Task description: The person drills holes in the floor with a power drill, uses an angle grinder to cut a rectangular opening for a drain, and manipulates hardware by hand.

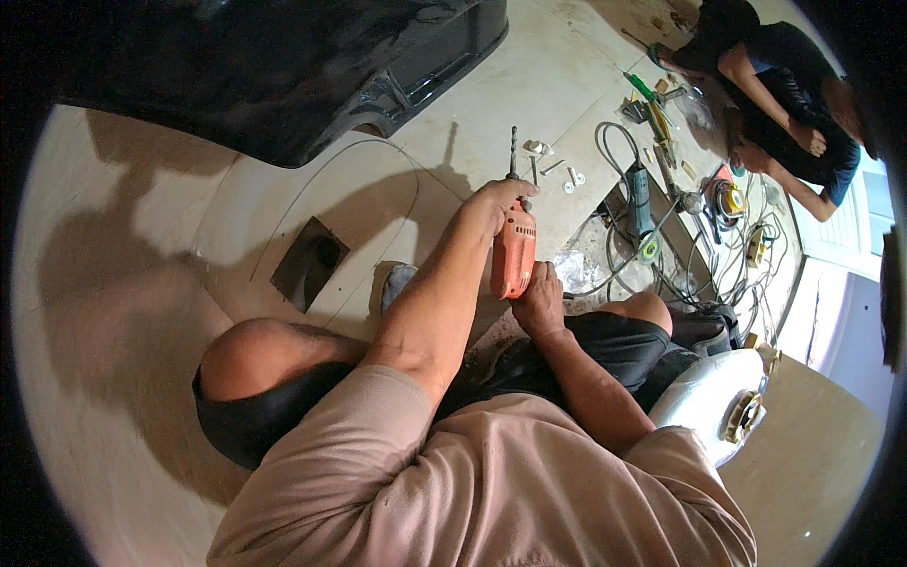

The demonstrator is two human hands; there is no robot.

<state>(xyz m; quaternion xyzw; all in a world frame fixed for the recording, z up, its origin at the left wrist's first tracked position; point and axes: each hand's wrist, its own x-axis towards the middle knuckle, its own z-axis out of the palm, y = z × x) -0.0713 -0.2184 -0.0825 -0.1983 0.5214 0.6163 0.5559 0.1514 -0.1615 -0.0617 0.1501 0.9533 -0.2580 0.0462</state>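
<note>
Floor: pale floor (pixel 557 57) spread under everything, with the person's shadow at the left.
Black shell: a large, glossy black shell (pixel 265 76) at the upper left, beyond the drill and apart from it.
Co-worker: another person (pixel 789 104) low at the upper right, well apart from the drill.
White thing: a rounded white thing (pixel 694 392) beside the right arm; its kind is unclear.
Grinder: a blue-green grinder (pixel 641 198) lying to the right of the drill, near tangled cables (pixel 718 255).
Drill: an orange drill (pixel 517 250) in front of the person, between the hands; its long axis runs away from the body, nearly straight ahead.
Hands: both on the drill. The left hand (pixel 505 200) is wrapped about the front end and lies nearer the tip; the right hand (pixel 540 298) is curled at the rear, nearer the body, its hold partly hidden.
Drill bit: the bit (pixel 513 151) points away, past the left hand.
Washer: a small washer (pixel 569 187) on the floor, right of the bit.
</note>
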